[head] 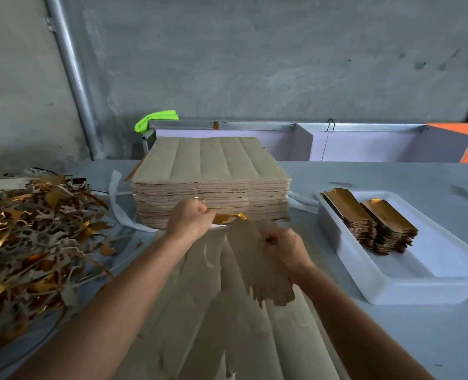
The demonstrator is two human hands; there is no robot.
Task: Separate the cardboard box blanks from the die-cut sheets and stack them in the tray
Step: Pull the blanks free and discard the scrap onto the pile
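A tall stack of brown die-cut sheets (210,185) stands at the middle of the table. One loose die-cut sheet (227,325) lies in front of it, under my arms. My left hand (190,218) pinches a gold-faced strip (228,218) at that sheet's far edge. My right hand (287,246) grips a brown box blank (257,272), lifted and tilted above the sheet. The white tray (408,283) on the right holds two stacks of gold-faced blanks (370,223).
A heap of gold and brown offcut scrap (32,237) fills the left side. White strapping (117,209) lies beside the stack. A metal rail with white panels (282,133) runs along the back, with a green cloth (156,120) on it.
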